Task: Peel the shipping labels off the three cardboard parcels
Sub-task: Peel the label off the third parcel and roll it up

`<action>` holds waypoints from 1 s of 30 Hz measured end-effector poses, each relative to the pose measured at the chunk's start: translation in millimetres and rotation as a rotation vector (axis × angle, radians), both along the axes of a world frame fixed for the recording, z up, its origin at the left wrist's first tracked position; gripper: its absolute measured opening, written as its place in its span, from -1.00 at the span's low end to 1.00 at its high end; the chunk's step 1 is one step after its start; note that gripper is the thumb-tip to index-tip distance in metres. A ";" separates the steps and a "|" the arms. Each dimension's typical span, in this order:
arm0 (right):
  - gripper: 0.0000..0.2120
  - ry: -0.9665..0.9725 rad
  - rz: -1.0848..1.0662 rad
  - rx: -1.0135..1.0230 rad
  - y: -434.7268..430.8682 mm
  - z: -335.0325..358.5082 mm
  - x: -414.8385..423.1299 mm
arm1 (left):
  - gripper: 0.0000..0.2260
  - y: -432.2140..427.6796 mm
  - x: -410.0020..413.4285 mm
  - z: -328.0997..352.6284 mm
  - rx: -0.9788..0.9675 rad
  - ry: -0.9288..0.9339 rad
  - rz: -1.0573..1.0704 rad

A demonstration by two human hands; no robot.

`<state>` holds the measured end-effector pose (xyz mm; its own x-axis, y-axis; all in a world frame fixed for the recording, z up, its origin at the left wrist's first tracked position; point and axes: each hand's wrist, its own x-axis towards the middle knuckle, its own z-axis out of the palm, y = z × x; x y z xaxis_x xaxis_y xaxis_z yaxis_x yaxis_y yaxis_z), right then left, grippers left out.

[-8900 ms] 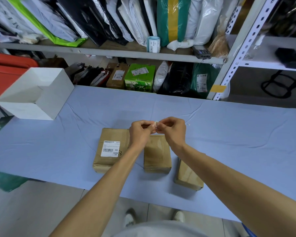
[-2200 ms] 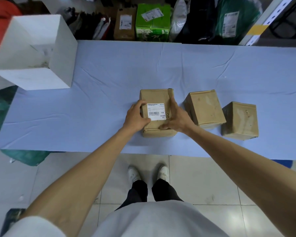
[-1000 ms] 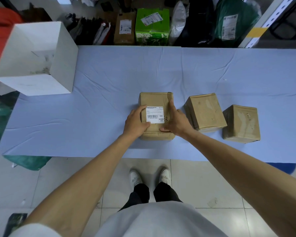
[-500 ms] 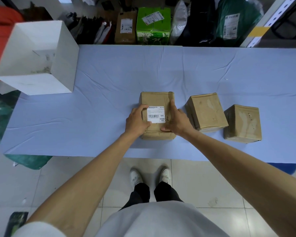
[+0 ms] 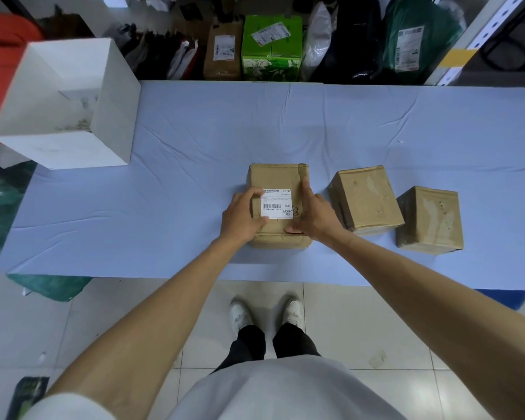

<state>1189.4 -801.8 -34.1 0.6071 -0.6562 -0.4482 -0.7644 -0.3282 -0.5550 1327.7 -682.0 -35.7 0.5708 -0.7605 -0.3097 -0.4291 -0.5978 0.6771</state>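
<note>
Three brown cardboard parcels stand in a row on the blue-covered table (image 5: 194,140). The left parcel (image 5: 275,177) carries a white shipping label (image 5: 276,204) with a barcode on its top. My left hand (image 5: 243,218) rests on that parcel's left side, thumb and fingertips at the label's left edge. My right hand (image 5: 311,213) presses against its right side, fingers along the edge next to the label. The middle parcel (image 5: 364,197) and the right parcel (image 5: 429,218) show bare tops with no label.
A white open box (image 5: 112,95) stands at the table's far left corner. Behind the table, parcels and bags crowd the floor, among them a green carton (image 5: 272,43). A metal shelf post (image 5: 479,37) rises at the far right. My shoes (image 5: 264,313) are on the tiled floor.
Both hands stay on the labelled left parcel. My left thumb has crept onto the label's left edge. The parcels have not moved.
</note>
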 end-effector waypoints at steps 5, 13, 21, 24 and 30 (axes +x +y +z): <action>0.22 0.008 0.002 0.006 0.1 1.2 -0.3 | -0.43 1.8 -1.4 -1.2 -0.013 0.015 0.017; 0.23 0.008 -0.002 -0.003 0.1 0.7 0.6 | -0.44 -4.0 1.9 1.9 -0.006 0.015 0.040; 0.23 0.009 0.000 -0.006 1.0 1.4 0.4 | -0.78 0.7 -1.3 -1.2 0.004 -0.006 0.022; 0.22 0.005 0.012 0.001 -0.3 1.3 0.0 | -0.57 1.8 3.6 -0.4 -0.056 0.054 0.034; 0.24 0.007 -0.014 -0.011 2.2 0.3 0.0 | -0.68 -2.0 12.4 -1.5 -0.182 0.104 0.111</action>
